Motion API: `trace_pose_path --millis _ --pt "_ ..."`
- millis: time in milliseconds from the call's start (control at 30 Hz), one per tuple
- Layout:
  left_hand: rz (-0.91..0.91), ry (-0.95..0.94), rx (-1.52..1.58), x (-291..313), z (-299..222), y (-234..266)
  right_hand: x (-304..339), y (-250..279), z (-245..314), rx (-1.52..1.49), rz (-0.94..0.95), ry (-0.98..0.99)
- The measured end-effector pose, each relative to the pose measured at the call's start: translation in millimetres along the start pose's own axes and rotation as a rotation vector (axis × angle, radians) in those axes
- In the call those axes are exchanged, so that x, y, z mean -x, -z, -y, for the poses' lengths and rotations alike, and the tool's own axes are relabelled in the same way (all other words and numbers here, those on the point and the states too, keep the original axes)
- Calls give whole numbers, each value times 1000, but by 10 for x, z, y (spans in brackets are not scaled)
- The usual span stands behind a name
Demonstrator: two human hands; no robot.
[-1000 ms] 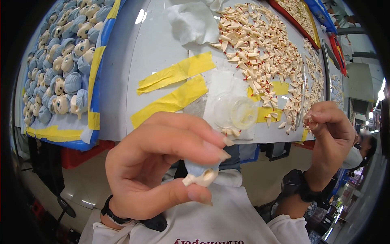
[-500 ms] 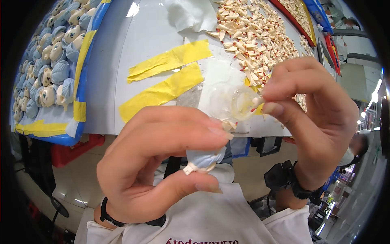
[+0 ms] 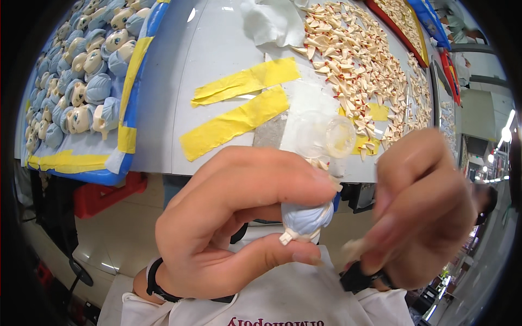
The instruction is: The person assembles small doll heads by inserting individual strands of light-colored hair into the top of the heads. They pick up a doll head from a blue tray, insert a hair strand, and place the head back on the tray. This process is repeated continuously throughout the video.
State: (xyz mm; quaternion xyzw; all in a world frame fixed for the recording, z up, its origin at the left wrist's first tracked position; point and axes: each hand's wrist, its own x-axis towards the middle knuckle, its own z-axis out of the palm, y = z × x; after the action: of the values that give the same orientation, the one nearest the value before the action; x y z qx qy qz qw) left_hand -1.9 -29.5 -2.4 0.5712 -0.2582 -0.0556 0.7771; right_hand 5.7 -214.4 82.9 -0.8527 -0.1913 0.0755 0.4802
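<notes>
In front of my chest, my left hand (image 3: pixel 244 206) is closed around a small doll head with light blue moulded hair (image 3: pixel 308 218). The fingers press on its top and the thumb supports it below; a cream stub sticks out at the lower left. To its right, my right hand (image 3: pixel 418 217) is pinched and smeared by motion, with its fingertips pointing at the doll head but apart from it. A small pale cream piece (image 3: pixel 353 250) shows blurred at those fingertips. Beyond the left hand stands a shallow clear round cup (image 3: pixel 340 137) on the white table.
Many small cream pieces with red tips (image 3: pixel 348 70) lie heaped across the table's far right. A blue-edged tray (image 3: pixel 113 177) of blue-haired doll heads stands at left. Yellow tape strips (image 3: pixel 239 119) and a crumpled white cloth (image 3: pixel 272 22) lie on the table. Below is a red container (image 3: pixel 109 195).
My right hand has drawn back from the clear cup, down toward me, with its small cream piece. My left hand still grips the doll head, which now sits slightly further right in view.
</notes>
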Motion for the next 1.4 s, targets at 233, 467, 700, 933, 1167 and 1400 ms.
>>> trace_pose_path --millis 233,467,700,933,1167,1400 --pt "-26 -46 -112 15 -16 -69 155 -206 -115 -30 -105 65" --pt "-28 -111 -421 27 -109 -82 133 -263 -191 100 -178 256" --pt "-22 -146 -372 -53 -73 -32 67 -42 -261 149 -273 196" --pt "-100 -94 -156 -2 -28 12 -170 489 -625 515 -173 -112" --pt "101 -141 -340 -68 -46 157 -220 504 -724 648 -161 -126" --pt "-65 -39 -37 7 -20 15 -194 487 -655 788 -179 -63"
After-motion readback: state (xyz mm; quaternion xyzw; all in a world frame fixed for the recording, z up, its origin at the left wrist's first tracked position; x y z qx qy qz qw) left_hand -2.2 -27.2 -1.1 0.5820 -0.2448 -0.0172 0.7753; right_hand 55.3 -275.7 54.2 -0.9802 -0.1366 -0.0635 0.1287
